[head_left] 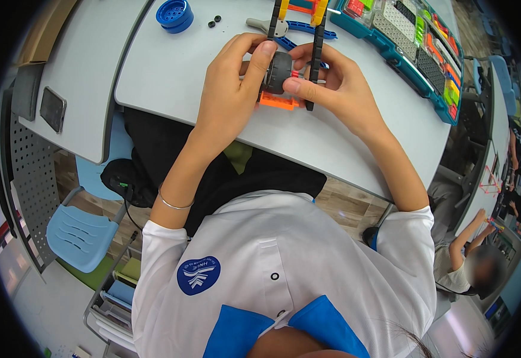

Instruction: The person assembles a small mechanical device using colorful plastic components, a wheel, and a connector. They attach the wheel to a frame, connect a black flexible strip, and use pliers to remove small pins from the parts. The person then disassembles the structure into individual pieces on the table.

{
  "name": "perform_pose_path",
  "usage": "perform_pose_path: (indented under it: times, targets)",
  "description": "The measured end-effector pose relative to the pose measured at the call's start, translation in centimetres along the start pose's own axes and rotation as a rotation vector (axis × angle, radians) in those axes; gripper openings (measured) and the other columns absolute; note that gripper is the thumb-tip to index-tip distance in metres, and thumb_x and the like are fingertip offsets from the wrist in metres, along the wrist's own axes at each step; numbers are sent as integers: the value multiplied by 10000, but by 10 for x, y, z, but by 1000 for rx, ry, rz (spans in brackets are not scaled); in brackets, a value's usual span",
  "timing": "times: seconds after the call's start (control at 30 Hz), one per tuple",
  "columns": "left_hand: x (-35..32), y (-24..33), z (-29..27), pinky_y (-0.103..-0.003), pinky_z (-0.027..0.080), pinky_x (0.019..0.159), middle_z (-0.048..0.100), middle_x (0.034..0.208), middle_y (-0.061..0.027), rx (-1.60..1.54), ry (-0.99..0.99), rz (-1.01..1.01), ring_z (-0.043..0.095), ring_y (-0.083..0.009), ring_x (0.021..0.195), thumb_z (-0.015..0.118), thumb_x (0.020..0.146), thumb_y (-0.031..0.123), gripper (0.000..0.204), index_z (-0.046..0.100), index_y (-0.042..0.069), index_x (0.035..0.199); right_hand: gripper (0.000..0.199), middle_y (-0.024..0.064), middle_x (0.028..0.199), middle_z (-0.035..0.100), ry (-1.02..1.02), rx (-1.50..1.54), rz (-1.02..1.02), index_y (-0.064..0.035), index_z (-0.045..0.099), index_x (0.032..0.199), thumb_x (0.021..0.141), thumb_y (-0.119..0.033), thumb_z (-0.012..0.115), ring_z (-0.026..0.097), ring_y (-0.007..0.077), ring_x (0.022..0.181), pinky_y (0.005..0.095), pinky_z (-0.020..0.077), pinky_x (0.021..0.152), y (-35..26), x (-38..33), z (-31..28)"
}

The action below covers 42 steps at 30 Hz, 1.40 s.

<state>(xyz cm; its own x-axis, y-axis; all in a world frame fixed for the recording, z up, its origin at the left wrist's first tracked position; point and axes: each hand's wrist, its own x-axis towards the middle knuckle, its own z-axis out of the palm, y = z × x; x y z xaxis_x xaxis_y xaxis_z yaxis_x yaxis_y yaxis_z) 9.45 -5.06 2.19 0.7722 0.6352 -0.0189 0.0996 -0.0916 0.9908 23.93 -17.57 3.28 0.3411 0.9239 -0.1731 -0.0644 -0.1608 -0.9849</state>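
Between my hands is a toy building-brick model, with long black beams [316, 56] and an orange piece [278, 101] at its near end. A black rubber wheel [279, 73] sits in the model, beside a small red part. My left hand [232, 79] is closed on the wheel from the left, thumb on its upper edge. My right hand [341, 83] grips the right-hand black beam and the red part, its thumb reaching toward the wheel. Some fingertips of both hands are hidden behind the model. Curved blue pieces [312, 28] and a grey part [266, 27] lie just beyond.
A blue wheel rim [174, 16] and small black pieces [214, 21] lie on the white table [165, 77]. At the far right stands a teal case [418, 77] of sorted bricks. A phone [53, 109] rests on the left table. Another person [460, 256] works at the right.
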Motion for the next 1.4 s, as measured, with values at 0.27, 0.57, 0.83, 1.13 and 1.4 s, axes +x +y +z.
perform_pose_path:
  times: [0.27, 0.57, 0.83, 1.13, 1.4]
  targets:
    - [-3, 5, -5, -213, 454, 444, 632, 1032, -97, -50, -79, 39, 667, -114, 754, 603, 992, 279, 337, 597, -42, 1093, 605, 80, 961, 627, 48, -128, -84, 20, 585, 1151, 745, -323, 873, 615, 108, 731, 225, 490, 645, 2, -4, 4]
    - [-2, -2, 5, -258, 521, 549, 644, 957, -114, 42, -6, 129, 673, -148, 740, 572, 1007, 247, 318, 564, -57, 1102, 647, 93, 841, 648, 69, -167, 73, 62, 551, 1126, 730, -337, 872, 632, 116, 641, 235, 497, 546, -11, -9, 4]
    - [8, -9, 11, -248, 468, 548, 626, 702, -83, 48, 15, 263, 610, -96, 646, 582, 1000, 223, 277, 568, -45, 1068, 666, 113, 903, 641, 154, -132, 10, 68, 519, 1153, 752, -337, 863, 667, 125, 674, 227, 526, 572, -2, -5, 5]
    - [0, -11, 10, -245, 506, 583, 590, 1095, -107, -87, -23, 177, 616, -121, 762, 586, 985, 196, 283, 599, -45, 1133, 566, 84, 1081, 612, 202, -160, -70, 2, 556, 1247, 820, -265, 816, 663, 103, 786, 235, 540, 624, 12, -1, 2]
    - [1, -26, -14, -298, 564, 767, 509, 1296, -104, -284, -261, 124, 637, -177, 924, 606, 928, 32, 334, 579, -21, 1257, 427, 4, 828, 607, 132, -41, 4, -14, 601, 1251, 909, -234, 733, 536, 49, 657, 216, 441, 587, 4, -4, 4]
